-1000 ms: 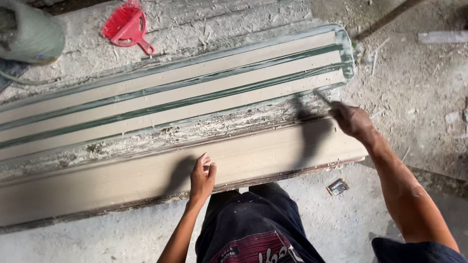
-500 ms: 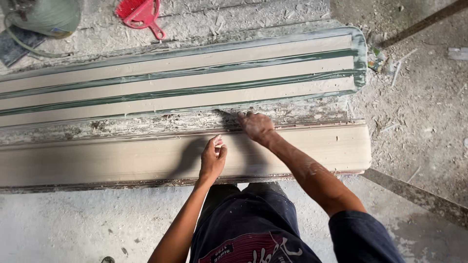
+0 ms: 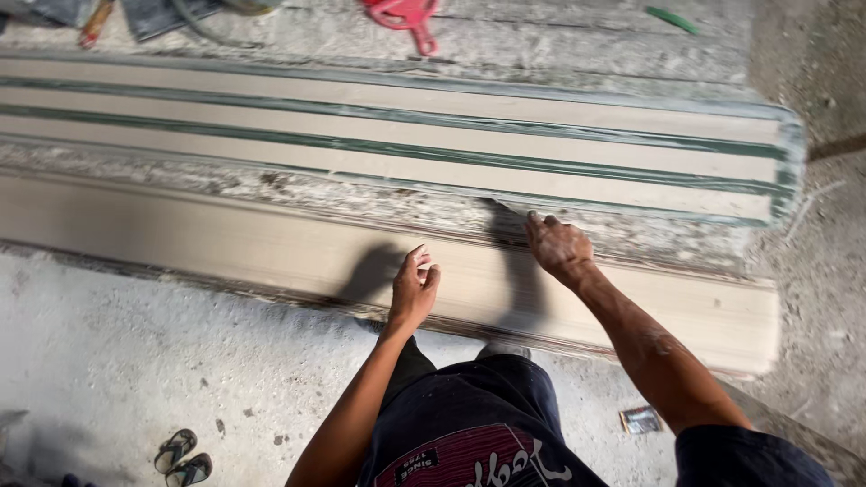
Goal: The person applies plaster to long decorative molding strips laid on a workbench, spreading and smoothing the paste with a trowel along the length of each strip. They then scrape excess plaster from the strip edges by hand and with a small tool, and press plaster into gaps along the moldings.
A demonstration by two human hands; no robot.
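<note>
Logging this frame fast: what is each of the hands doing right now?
Left hand: loosely curled, empty, resting on the long beige moulding.
Right hand: fingers bent, pressing on the crusted ledge; whether it holds a small tool cannot be told.

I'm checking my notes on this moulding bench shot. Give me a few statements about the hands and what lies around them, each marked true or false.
1. The right hand rests on the crusty strip between the striped mould and the plain beige moulding. True.
2. The left hand grips a red brush. False: it is loosely curled over the plain beige moulding and holds nothing; the red brush lies beyond the striped mould at the top.
3. A pair of sandals lies on the floor at lower left. True.
4. The striped mould has red lines running along it. False: the lines are green.
5. Both hands are touching each other. False: they are apart.
</note>
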